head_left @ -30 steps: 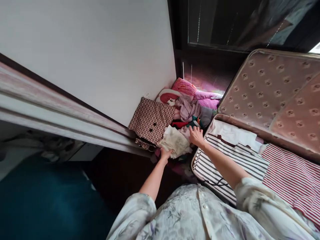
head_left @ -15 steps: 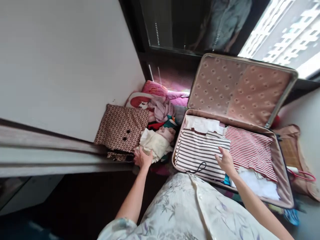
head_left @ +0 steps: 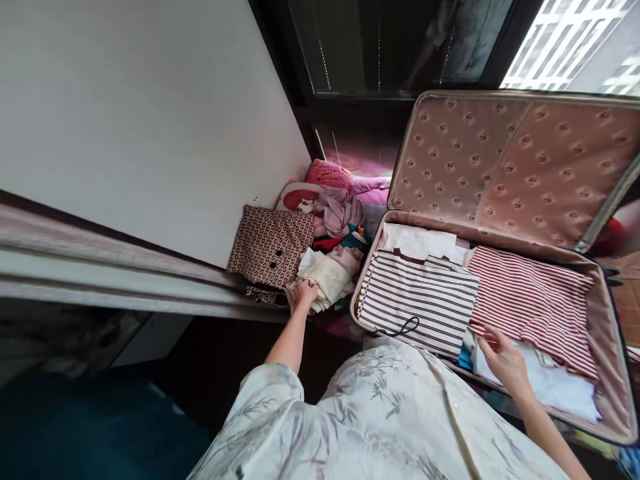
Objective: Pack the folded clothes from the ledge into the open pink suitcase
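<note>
My left hand [head_left: 304, 293] is closed on the edge of a crumpled cream garment [head_left: 327, 275] in the pile left of the suitcase. Inside the open suitcase [head_left: 620, 373], a folded black-and-white striped garment [head_left: 420, 297] lies on the left, with a thin black cord [head_left: 407, 327] on its lower edge. Beside it lies a red-and-white striped garment [head_left: 535, 297]. My right hand [head_left: 505, 363] has its fingers curled in a pinch at the lower left corner of the red-striped garment, above a white garment [head_left: 545, 380]. The hold there is small and partly hidden.
A brown patterned bag or fabric piece [head_left: 273, 247] leans by the wall [head_left: 150, 120]. Pink bedding [head_left: 330, 175], a printed cushion [head_left: 300, 197] and mauve cloth [head_left: 340, 212] are heaped behind. The suitcase lid [head_left: 460, 160] stands raised against the dark window frame.
My right hand has moved from above the black-striped garment to the corner of the red-striped one, its fingers closing. My left hand stays at the cream garment, fingers curled tighter. The view has shifted.
</note>
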{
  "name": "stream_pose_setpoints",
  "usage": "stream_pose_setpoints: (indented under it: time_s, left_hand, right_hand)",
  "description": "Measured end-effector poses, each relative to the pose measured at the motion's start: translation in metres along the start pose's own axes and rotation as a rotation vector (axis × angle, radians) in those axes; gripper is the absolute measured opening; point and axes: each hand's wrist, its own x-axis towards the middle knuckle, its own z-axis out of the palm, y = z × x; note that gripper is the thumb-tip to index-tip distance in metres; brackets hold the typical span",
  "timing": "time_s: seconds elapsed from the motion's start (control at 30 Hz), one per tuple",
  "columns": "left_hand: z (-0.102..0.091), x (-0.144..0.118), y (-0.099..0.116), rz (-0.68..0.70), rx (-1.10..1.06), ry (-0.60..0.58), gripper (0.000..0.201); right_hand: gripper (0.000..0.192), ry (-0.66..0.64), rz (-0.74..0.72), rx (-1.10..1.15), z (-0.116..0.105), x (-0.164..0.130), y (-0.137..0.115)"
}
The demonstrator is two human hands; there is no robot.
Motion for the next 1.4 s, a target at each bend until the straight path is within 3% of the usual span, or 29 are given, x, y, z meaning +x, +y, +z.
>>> stream_pose_setpoints:
  time_s: [0.1, 0.2, 0.3, 0.37, 0.43, 0.53, 0.63, 0.73, 0.83, 0.9, 1.03, 1.1, 1.27, 1.4]
  left_hand:
    - [0.006, 0.004, 0.029, -0.007, -0.163, -0.098, 0.003]
    - [0.011, 0.011, 0.064, 0.044, -0.347, -0.226, 0.014]
    - [0.012, 0.019, 0.097, 0.117, -0.679, -0.33, 0.025]
    - [0.014, 0.02, 0.111, 0.148, -0.834, -0.357, 0.025]
    - [0.019, 0.015, 0.118, 0.161, -0.841, -0.322, 0.02]
    - [0.035, -0.007, 0.115, 0.203, -0.734, -0.184, 0.011]
    - [0.057, -0.044, 0.105, 0.346, -0.575, -0.122, 0.012]
    - [0.077, -0.085, 0.098, 0.567, -0.425, -0.185, 0.02]
    - [0.093, -0.115, 0.098, 0.721, -0.237, -0.35, 0.027]
    - [0.102, -0.125, 0.101, 0.716, -0.061, -0.397, 0.037]
    - [0.119, -0.134, 0.111, 0.496, 0.28, -0.328, 0.074]
    - [0.122, -0.138, 0.115, 0.451, 0.38, -0.3, 0.085]
    - [0.114, -0.15, 0.107, 0.602, 0.491, -0.354, 0.073]
    - [0.103, -0.153, 0.086, 0.559, 0.53, -0.321, 0.072]
  right_hand:
    - [0.05, -0.015, -0.008, -0.003, -0.003, 0.005, -0.001]
    - [0.049, -0.032, -0.034, 0.001, -0.003, 0.01, -0.006]
    - [0.052, -0.077, -0.054, 0.002, -0.001, 0.014, -0.014]
    - [0.054, -0.103, -0.058, 0.005, 0.0, 0.013, -0.016]
    - [0.054, -0.116, -0.059, 0.016, 0.002, 0.011, -0.013]
    - [0.052, -0.12, -0.057, 0.042, 0.007, 0.005, 0.0]
    - [0.052, -0.109, -0.037, 0.055, 0.012, 0.0, 0.015]
    - [0.054, -0.1, -0.01, 0.063, 0.015, -0.002, 0.022]
    - [0.055, -0.096, 0.016, 0.067, 0.019, 0.002, 0.015]
    - [0.053, -0.101, 0.027, 0.073, 0.024, 0.006, 0.005]
    - [0.05, -0.136, 0.044, 0.06, 0.041, 0.012, -0.017]
    - [0.055, -0.164, 0.104, 0.008, 0.05, 0.01, -0.025]
    - [0.056, -0.177, 0.302, -0.053, 0.063, 0.003, -0.033]
    - [0.051, -0.117, 0.291, 0.124, 0.061, 0.001, -0.042]
